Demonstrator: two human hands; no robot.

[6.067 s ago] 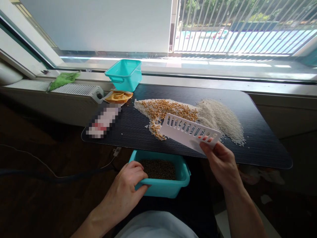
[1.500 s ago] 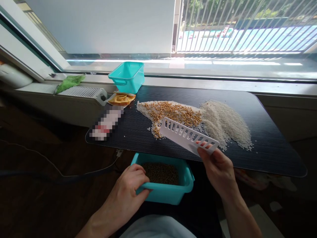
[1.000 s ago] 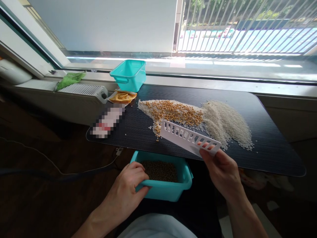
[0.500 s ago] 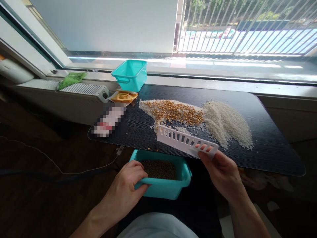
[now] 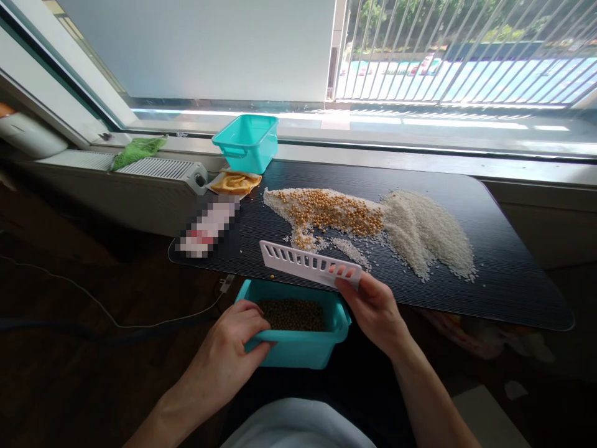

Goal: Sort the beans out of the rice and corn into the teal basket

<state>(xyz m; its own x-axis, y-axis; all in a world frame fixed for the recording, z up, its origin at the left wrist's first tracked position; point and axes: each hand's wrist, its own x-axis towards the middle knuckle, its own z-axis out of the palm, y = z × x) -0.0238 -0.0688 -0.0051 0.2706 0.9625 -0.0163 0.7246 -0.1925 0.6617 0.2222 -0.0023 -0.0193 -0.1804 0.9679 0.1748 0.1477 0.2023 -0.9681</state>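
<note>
My left hand [image 5: 242, 333] grips the near left rim of a turquoise plastic bin [image 5: 298, 350], which sits just below the table's front edge. Small brownish grains [image 5: 293, 315] cover its bottom. In my right hand [image 5: 375, 311] is a slotted white plastic strip [image 5: 310, 264], pinched at its right end and held on edge by the table front, above the bin. Behind the strip, yellow peas [image 5: 336, 211] lie over white rice, with a larger rice heap [image 5: 429, 230] to the right. One loose pea [image 5: 272, 277] rests near the front edge.
The dark table [image 5: 504, 274] stands against a window. At its back left are a second turquoise bin [image 5: 252, 146] and a yellowish item on a white wrapper [image 5: 234, 183]. A blurred-out pale object [image 5: 209, 227] lies left. A green cloth [image 5: 140, 152] lies on the radiator [image 5: 161, 171].
My right hand has moved the slotted strip left along the table front. Loose peas at the edge have shifted or gone. The held bin has moved slightly left with my left hand.
</note>
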